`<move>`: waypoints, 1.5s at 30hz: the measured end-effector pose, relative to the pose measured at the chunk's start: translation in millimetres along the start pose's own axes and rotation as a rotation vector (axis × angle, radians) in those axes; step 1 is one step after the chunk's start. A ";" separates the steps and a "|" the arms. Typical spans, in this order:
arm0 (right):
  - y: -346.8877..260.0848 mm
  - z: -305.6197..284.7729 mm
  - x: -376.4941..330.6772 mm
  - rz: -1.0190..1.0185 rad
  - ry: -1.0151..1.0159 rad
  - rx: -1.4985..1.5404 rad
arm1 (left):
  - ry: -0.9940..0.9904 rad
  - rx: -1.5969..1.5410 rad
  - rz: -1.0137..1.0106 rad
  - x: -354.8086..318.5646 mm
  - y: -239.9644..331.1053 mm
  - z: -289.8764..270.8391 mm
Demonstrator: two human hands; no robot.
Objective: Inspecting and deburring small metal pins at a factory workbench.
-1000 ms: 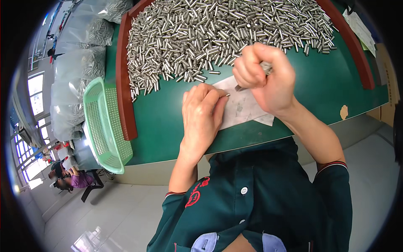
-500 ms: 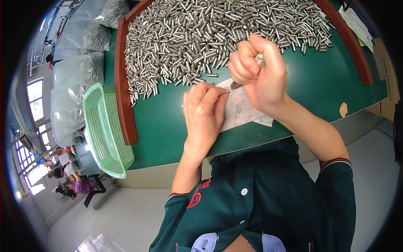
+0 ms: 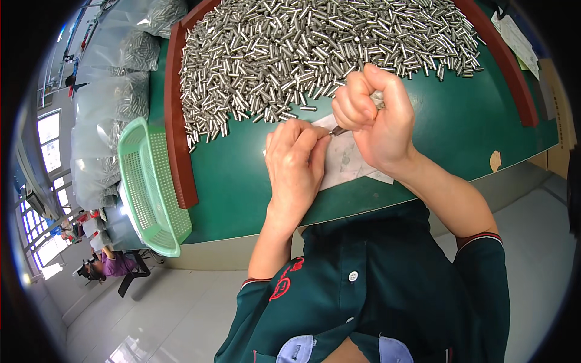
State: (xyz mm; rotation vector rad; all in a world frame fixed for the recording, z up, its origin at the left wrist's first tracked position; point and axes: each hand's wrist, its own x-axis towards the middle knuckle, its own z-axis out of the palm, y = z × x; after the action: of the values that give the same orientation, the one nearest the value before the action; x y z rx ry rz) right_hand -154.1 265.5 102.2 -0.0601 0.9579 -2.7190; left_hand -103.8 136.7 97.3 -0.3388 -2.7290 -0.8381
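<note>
My left hand (image 3: 292, 162) rests on a whitish, smudged sheet (image 3: 348, 162) near the table's front edge. Its thumb and fingertips pinch a small metal pin (image 3: 330, 134), with only the end showing. Closed in a fist, my right hand (image 3: 384, 124) grips a hand tool with a dark, narrow blade (image 3: 339, 129). Part of its pale handle (image 3: 378, 98) shows inside the fist; the rest is hidden. The blade's tip meets the pin's end or lies very close to it. Beyond both hands spreads a large pile of similar shiny metal pins (image 3: 284, 66).
Dark red rails (image 3: 181, 139) border the green table (image 3: 448, 133) left and right. Beyond the left rail stand a light green perforated basket (image 3: 130, 181) and clear bags of metal pins (image 3: 136, 51). Papers (image 3: 517, 39) lie far right. A seated person (image 3: 118, 264) appears at lower left.
My right hand has dropped slightly toward me, bringing the blade's tip to the pin's end. My left hand keeps its pinch in nearly the same place.
</note>
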 end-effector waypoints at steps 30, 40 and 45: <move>-4.5 0.4 -0.8 0.022 -0.022 -0.105 | -0.073 -1.641 -0.797 1.6 -26.0 -22.6; -3.7 1.1 0.0 0.047 -0.057 -0.119 | -0.044 -1.651 -0.815 -3.9 -30.7 -22.6; -4.5 0.5 0.6 0.038 -0.074 -0.113 | 0.065 -1.645 -0.692 -1.8 -38.4 -34.2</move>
State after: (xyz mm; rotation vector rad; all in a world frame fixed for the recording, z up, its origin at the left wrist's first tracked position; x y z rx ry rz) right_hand -155.6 268.4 105.4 -0.1611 1.0795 -2.6071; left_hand -107.3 85.8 104.4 0.4032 -1.3543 -2.9418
